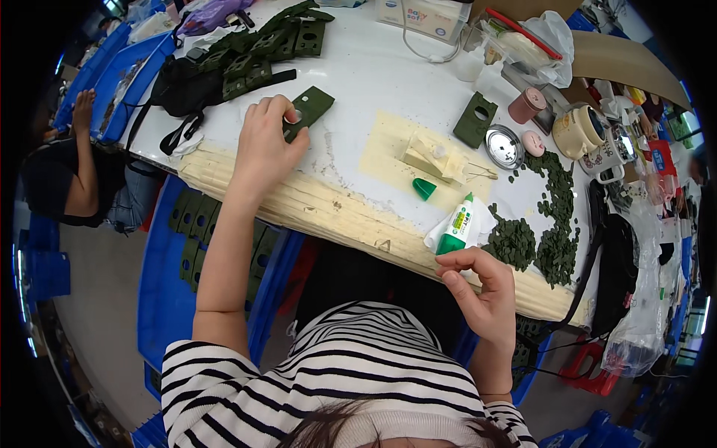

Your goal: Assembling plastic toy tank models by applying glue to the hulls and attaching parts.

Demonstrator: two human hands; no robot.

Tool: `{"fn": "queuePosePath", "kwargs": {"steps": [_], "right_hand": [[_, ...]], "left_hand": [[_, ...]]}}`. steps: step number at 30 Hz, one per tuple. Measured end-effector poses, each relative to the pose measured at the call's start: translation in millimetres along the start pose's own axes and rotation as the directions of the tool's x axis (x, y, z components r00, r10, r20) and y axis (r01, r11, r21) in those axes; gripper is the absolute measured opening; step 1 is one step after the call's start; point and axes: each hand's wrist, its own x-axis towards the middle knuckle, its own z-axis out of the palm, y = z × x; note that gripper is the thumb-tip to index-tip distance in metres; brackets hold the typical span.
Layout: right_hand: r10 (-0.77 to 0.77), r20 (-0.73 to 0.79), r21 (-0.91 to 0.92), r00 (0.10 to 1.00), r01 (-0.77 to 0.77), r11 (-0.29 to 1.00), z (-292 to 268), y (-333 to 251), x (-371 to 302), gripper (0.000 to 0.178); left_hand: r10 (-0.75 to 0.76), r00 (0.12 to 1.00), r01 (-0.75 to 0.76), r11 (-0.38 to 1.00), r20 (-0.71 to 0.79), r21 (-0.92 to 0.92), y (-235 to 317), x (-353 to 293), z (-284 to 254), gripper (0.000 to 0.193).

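Your left hand, at eleven o'clock, has thumb and fingers closed on the near end of a dark green flat rectangular piece with a round hole. Your right hand, out at two, is curled, thumb and forefinger nearly meeting; can't tell whether anything tiny sits between them. Best keep that piece flat and pinched by its edges, hole uncovered!

At one o'clock, just beyond your right fingers, a white-and-green plastic squeeze bottle could get knocked; its loose conical green cap is nearby. Small dark green chips crowd two o'clock, easily scattered. At eleven, a black strapped fabric bag crowds the white bench.
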Motion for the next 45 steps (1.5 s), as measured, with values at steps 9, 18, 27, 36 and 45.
{"fn": "queuePosePath", "kwargs": {"steps": [9,18,27,36,45], "right_hand": [[0.025,-0.03,0.023,0.999,-0.024,0.999,2,-1,-15,0.013],[0.042,-0.05,0.168,0.998,-0.033,0.985,12,1,-13,0.029],[0.119,-0.09,0.479,0.989,-0.062,0.876,24,-10,8,0.026],[0.233,-0.066,0.652,0.97,-0.135,0.746,13,2,6,0.017],[0.203,0.068,0.712,0.977,-0.19,0.676,11,13,-2,0.017]], "left_hand": [[-0.141,0.99,0.142,0.987,0.02,-0.075,-3,-18,6,0.034],[0.082,0.996,-0.08,0.824,-0.021,-0.561,72,-52,-25,0.035],[0.376,0.918,-0.177,0.679,0.13,-0.712,111,-71,-23,0.046],[0.237,0.915,0.344,-0.032,0.327,-0.938,120,-86,15,0.108],[0.276,0.908,0.362,-0.139,0.315,-0.922,139,-87,33,0.067]]}}
